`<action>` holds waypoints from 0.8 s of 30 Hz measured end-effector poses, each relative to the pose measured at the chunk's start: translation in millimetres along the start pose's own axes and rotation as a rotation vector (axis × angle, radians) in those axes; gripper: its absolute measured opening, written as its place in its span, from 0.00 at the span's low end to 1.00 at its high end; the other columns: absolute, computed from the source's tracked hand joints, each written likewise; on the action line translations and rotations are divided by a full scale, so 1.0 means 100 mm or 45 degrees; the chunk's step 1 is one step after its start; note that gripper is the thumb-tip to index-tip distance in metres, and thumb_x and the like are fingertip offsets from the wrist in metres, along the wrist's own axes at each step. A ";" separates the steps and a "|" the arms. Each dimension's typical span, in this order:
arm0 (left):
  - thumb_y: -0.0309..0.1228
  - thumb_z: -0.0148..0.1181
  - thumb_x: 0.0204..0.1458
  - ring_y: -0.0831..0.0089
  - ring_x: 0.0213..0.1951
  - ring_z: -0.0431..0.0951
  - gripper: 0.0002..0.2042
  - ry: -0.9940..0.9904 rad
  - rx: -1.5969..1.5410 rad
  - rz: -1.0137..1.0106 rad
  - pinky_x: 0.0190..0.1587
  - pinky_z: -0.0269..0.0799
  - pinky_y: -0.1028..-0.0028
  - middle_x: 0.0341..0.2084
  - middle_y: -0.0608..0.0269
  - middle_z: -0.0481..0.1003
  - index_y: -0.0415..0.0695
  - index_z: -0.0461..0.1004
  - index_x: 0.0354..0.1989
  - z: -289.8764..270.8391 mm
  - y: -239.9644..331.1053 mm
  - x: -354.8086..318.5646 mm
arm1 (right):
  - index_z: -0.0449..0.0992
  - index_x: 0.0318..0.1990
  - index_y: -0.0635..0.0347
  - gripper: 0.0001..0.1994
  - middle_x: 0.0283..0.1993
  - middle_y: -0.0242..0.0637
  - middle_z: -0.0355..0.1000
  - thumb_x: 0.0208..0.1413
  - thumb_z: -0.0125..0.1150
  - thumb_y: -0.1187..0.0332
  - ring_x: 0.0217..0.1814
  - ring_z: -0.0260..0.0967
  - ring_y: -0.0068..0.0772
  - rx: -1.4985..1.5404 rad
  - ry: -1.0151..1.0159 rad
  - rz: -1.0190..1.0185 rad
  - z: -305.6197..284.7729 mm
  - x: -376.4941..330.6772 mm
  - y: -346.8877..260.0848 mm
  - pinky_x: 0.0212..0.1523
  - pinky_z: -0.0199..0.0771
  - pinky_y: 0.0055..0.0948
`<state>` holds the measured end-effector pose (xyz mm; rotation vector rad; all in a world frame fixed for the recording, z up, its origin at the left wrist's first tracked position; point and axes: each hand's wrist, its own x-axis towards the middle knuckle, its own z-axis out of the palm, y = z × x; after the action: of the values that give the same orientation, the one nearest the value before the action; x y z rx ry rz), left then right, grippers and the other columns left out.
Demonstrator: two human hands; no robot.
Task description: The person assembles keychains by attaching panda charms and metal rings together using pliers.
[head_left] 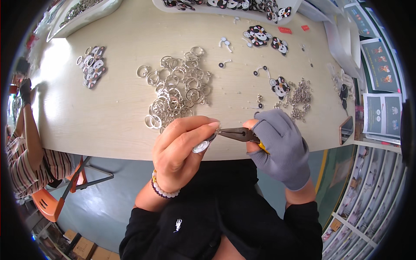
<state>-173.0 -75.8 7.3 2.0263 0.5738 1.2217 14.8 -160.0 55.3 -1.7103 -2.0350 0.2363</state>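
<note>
My left hand [182, 145] is bare, wears bead bracelets and pinches a small charm [202, 146] with a pale round face. In a grey fingerless-tipped glove, my right hand [279, 147] grips long-nose pliers [237, 134] with yellow handles. The pliers' tips meet the charm's upper end at my left fingertips; the tiny part between them is too small to make out. Beyond my hands lies a heap of silver key rings [173, 91] with short chains. To the right are a pile of small metal links [300, 99] and a panda charm [280, 87].
Ringed panda charms [93, 69] are stacked at the left. More panda pieces [257, 35] lie at the far right, near red tags [284, 30]. White bins [84, 18] line the back edge. A phone-like dark slab [346, 130] rests at the right edge. Another person [32, 151] sits at left.
</note>
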 end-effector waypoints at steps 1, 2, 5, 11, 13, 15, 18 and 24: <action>0.11 0.60 0.37 0.64 0.32 0.78 0.15 0.014 0.011 0.002 0.32 0.73 0.74 0.33 0.53 0.76 0.36 0.75 0.37 0.00 0.01 0.01 | 0.71 0.37 0.61 0.15 0.35 0.38 0.66 0.37 0.64 0.73 0.36 0.65 0.42 0.012 0.025 -0.004 0.02 -0.01 0.00 0.38 0.68 0.36; 0.11 0.60 0.37 0.64 0.32 0.78 0.15 0.012 0.014 0.003 0.32 0.73 0.74 0.33 0.53 0.76 0.36 0.75 0.37 0.02 0.03 0.00 | 0.72 0.37 0.62 0.15 0.35 0.38 0.66 0.37 0.64 0.73 0.36 0.66 0.41 0.023 0.050 -0.009 0.05 -0.01 0.00 0.38 0.68 0.36; 0.13 0.61 0.41 0.65 0.31 0.79 0.13 0.024 -0.014 -0.109 0.32 0.74 0.75 0.33 0.53 0.77 0.36 0.75 0.37 0.04 0.08 0.00 | 0.72 0.38 0.62 0.15 0.36 0.39 0.66 0.38 0.63 0.73 0.36 0.66 0.42 0.027 0.134 0.019 0.16 -0.04 -0.03 0.38 0.68 0.37; 0.14 0.62 0.41 0.65 0.31 0.79 0.13 0.060 -0.043 -0.050 0.32 0.75 0.75 0.33 0.52 0.77 0.35 0.74 0.38 0.10 0.03 -0.03 | 0.71 0.41 0.64 0.16 0.37 0.44 0.64 0.40 0.61 0.72 0.37 0.65 0.44 0.276 0.192 0.167 0.21 -0.11 -0.06 0.40 0.67 0.37; 0.14 0.62 0.41 0.65 0.31 0.79 0.14 0.146 0.006 0.044 0.32 0.75 0.75 0.34 0.50 0.77 0.35 0.74 0.39 0.12 0.01 -0.05 | 0.71 0.41 0.65 0.17 0.38 0.45 0.64 0.40 0.61 0.72 0.37 0.65 0.44 0.309 0.171 0.160 0.23 -0.11 -0.09 0.41 0.67 0.37; 0.14 0.62 0.41 0.65 0.32 0.79 0.15 0.134 0.031 0.056 0.32 0.75 0.75 0.34 0.50 0.77 0.34 0.74 0.40 0.12 0.01 -0.06 | 0.71 0.42 0.65 0.18 0.38 0.46 0.64 0.41 0.61 0.72 0.38 0.65 0.45 0.339 0.148 0.153 0.25 -0.09 -0.11 0.42 0.66 0.38; 0.13 0.62 0.40 0.64 0.32 0.79 0.16 0.128 0.048 0.046 0.32 0.75 0.75 0.34 0.49 0.77 0.34 0.73 0.40 0.14 0.01 -0.09 | 0.70 0.44 0.66 0.19 0.39 0.45 0.63 0.41 0.61 0.71 0.40 0.64 0.44 0.188 0.179 0.077 0.28 -0.06 -0.12 0.43 0.65 0.39; 0.14 0.63 0.40 0.64 0.32 0.79 0.15 0.077 -0.057 -0.015 0.32 0.75 0.76 0.34 0.49 0.77 0.35 0.73 0.39 0.12 0.02 -0.10 | 0.69 0.47 0.67 0.21 0.39 0.43 0.63 0.42 0.61 0.70 0.40 0.64 0.42 0.062 0.145 0.084 0.26 -0.06 -0.14 0.42 0.65 0.39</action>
<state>-166.9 -87.9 -0.2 1.9518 0.5816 1.2818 -8.9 -164.7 37.4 -1.7226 -1.8785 0.2029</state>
